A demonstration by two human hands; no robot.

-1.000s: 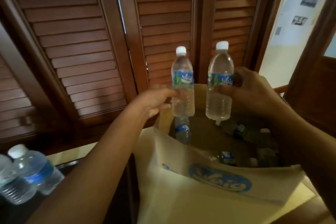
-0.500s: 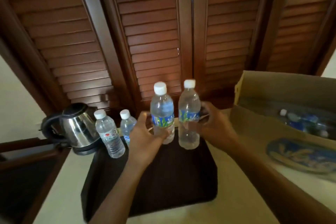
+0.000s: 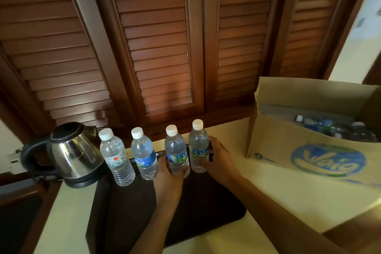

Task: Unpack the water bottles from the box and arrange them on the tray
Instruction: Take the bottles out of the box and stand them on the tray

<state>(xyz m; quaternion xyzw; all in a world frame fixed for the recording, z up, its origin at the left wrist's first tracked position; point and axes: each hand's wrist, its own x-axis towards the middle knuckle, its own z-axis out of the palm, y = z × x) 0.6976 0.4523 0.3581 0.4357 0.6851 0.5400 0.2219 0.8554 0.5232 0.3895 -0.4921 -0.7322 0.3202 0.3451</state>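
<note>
A dark rectangular tray (image 3: 134, 208) lies on the pale counter. Two clear water bottles stand at its far edge: one with a white-and-red label (image 3: 115, 156) and one with a blue label (image 3: 144, 154). My left hand (image 3: 167, 179) is wrapped around a third bottle (image 3: 176, 150), upright at the tray's back. My right hand (image 3: 218, 161) grips a fourth bottle (image 3: 198, 146) just right of it, also upright. The open cardboard box (image 3: 288, 142) stands at the right with several more bottles (image 3: 321, 125) lying inside.
A steel electric kettle (image 3: 70, 154) with a black handle stands left of the tray, close to the leftmost bottle. Brown louvred wooden doors (image 3: 160, 47) rise behind the counter. The counter's left edge drops off beside the kettle.
Both hands carried their bottles from the box leftward to the tray, then lowered them toward its far edge beside the two standing bottles. The view swung left.
</note>
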